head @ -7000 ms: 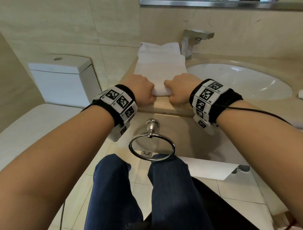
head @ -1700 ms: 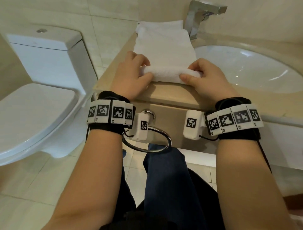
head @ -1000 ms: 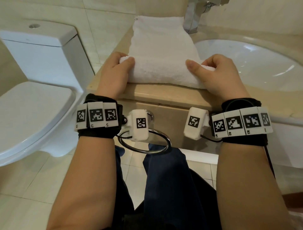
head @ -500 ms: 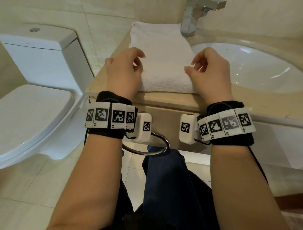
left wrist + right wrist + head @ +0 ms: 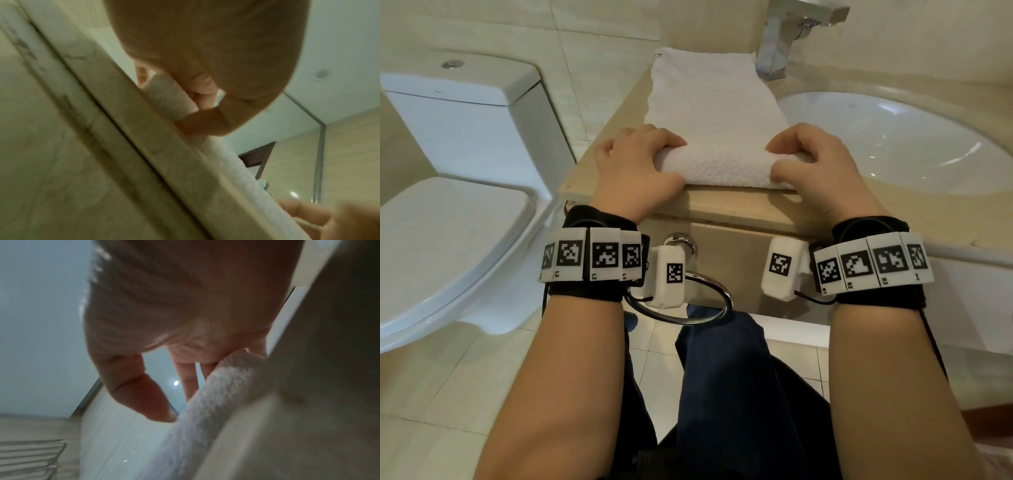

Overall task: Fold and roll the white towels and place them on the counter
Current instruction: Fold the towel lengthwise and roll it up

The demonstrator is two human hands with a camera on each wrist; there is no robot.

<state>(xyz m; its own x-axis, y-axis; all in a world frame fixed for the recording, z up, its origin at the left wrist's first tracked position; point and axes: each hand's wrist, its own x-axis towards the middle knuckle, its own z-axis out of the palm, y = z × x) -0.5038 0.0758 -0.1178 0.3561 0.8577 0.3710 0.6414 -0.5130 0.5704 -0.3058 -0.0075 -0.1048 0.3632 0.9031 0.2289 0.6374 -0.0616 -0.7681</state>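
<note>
While both hands are curled over the started roll at the near edge of the counter [image 5: 722, 209], it looks tidy so far. Left hand [image 5: 635, 168] grips the left end of the white towel [image 5: 717, 113], fingers hooked over the top and thumb tucked in front; right hand [image 5: 822, 161] does the same at the right end. Between the two grips the roll is fat and even. Just below the hands, a chrome towel ring [image 5: 681, 301] hangs off the counter front.

Past the grips, the unrolled strip lies flat toward the faucet [image 5: 780, 41], with the sink [image 5: 893, 144] just right of the right hand. The wrist views are blurry, so I can't really tell how tight the thumbs are pinching.

Biggest risk, I'd say: one hand rolling ahead of the other, so it cones, or the right end sliding into the basin.
</note>
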